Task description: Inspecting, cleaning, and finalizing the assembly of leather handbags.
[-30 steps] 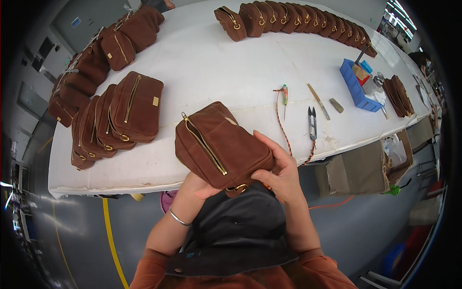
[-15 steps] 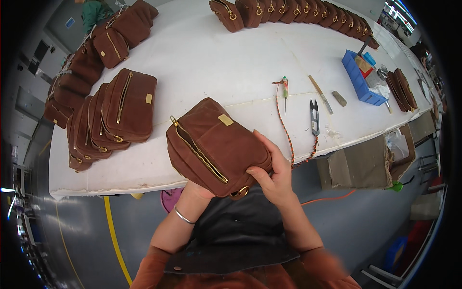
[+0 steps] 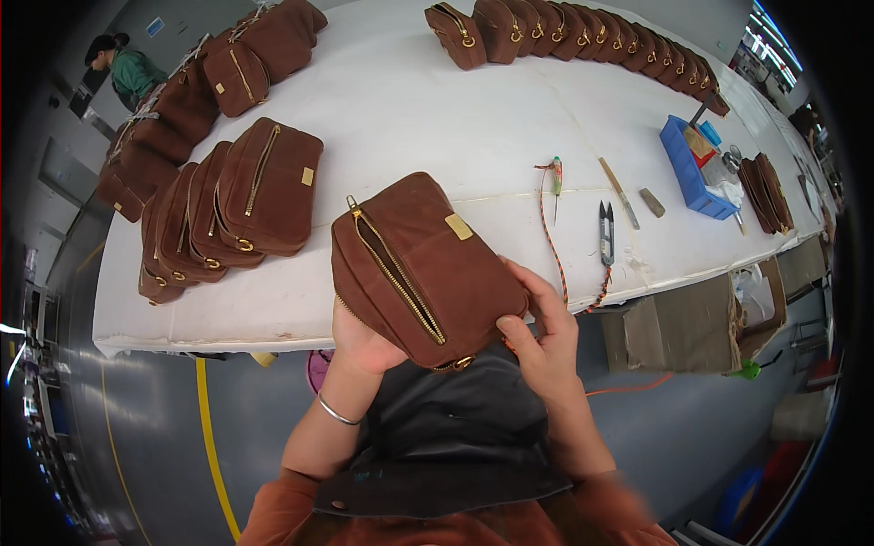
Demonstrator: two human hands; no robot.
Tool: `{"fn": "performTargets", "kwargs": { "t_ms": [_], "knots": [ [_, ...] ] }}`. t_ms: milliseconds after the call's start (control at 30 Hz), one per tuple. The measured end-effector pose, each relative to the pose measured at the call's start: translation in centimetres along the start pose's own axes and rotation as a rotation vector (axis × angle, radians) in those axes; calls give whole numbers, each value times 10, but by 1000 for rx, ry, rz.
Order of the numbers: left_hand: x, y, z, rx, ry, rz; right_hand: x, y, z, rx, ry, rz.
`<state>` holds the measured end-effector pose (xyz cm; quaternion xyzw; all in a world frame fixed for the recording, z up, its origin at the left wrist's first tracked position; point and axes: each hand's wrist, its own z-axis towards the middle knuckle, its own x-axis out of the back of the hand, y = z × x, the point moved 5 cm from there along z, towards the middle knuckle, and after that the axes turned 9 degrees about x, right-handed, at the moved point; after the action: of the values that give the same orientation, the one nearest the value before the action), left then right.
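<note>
I hold a brown leather bag (image 3: pixel 419 255) over the table's front edge. Its long brass zipper (image 3: pixel 393 273) gapes a little, with the pull at the upper end, and a small gold plate (image 3: pixel 458 226) sits near the top right. My left hand (image 3: pixel 362 344) supports it from beneath on the left side, its fingertips hidden by the leather. My right hand (image 3: pixel 542 332) grips the lower right corner, thumb on the front. A brass ring (image 3: pixel 462 362) shows at the bottom. A silver bangle is on my left wrist.
Brown bags line the white table (image 3: pixel 437 118) at left (image 3: pixel 270 182) and back (image 3: pixel 496 32). An awl (image 3: pixel 557 177), black snips (image 3: pixel 606 232), a stick, a stone, a blue bin (image 3: pixel 692 168) and folded leather pieces lie right. A person in green (image 3: pixel 137 77) stands back left; cardboard boxes sit under the table.
The bag has been tilted so more of its front and gold plate show, and my left hand has shifted up beneath it. The person in green has come into fuller view at back left.
</note>
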<state>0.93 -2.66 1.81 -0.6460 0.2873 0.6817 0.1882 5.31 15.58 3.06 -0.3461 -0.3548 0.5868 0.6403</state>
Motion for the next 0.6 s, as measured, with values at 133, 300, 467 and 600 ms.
{"fn": "performTargets", "kwargs": {
  "t_ms": [133, 300, 467, 600],
  "knots": [
    [-16, -6, 0, -11, -4, 174, 2, -31, 18, 148, 64, -80],
    [-29, -14, -1, 7, -51, 127, -10, -50, 26, 290, -75, -355],
    [-30, -16, -2, 12, -60, 135, -15, -51, 23, 334, -78, -470],
    [-21, -14, -5, -10, -15, 209, -17, -47, 21, 301, -79, -527]
  ]
}}
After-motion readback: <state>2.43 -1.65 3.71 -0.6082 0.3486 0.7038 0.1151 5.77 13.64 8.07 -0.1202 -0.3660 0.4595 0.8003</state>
